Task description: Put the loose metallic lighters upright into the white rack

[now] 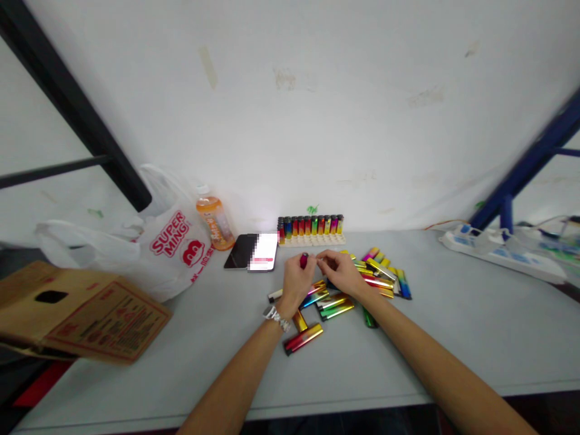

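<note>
My left hand (pixel 298 280), with a watch at its wrist, is closed around a dark red lighter (pixel 303 260) whose end shows above the fist. My right hand (pixel 339 270) meets it at the fingertips; its fingers are pinched, and what they hold is too small to make out. Beneath and around both hands lie several shiny lighters, among them a red and gold one (pixel 303 339) nearest the front and a green one (pixel 338 310). Behind the hands, a white tray (pixel 312 240) bears upright lighters (pixel 314 225) along its back row.
A phone or tablet (pixel 238 252) lies left of the tray, beside an orange drink bottle (pixel 215 220). Farther left are a white plastic bag (pixel 170 260) and an open cardboard box (pixel 109 317). A white power strip (pixel 502 254) is at the right, near a blue metal frame (pixel 521 172).
</note>
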{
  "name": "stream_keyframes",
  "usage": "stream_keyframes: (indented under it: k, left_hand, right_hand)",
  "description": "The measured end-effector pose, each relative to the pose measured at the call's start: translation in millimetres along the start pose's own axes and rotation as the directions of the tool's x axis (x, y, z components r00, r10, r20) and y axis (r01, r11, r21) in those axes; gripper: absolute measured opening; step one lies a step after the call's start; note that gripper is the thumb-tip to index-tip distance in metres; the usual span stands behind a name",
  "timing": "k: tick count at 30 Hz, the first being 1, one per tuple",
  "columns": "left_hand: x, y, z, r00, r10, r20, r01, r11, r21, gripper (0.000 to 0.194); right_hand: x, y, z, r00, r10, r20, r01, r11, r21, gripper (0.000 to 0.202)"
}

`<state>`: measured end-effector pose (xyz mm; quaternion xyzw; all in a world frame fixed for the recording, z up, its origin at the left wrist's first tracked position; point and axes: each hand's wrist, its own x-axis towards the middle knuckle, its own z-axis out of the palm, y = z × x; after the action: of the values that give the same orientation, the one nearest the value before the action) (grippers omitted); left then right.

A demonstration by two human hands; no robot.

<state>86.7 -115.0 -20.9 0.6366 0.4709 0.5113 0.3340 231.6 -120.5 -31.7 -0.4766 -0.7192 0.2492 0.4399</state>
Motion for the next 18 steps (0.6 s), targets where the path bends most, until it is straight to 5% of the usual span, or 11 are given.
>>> stream_keyframes:
  k: [18]
  left_hand:
    - [-0.9, -3.4, -1.0, 1.0, 0.01, 0.007, -0.011, 0.999, 0.036, 0.046]
  right_hand:
    - [-1.1, 0.7, 0.2, 0.999, -0.007, 0.037, 0.008, 1.0, -0.027, 0.024]
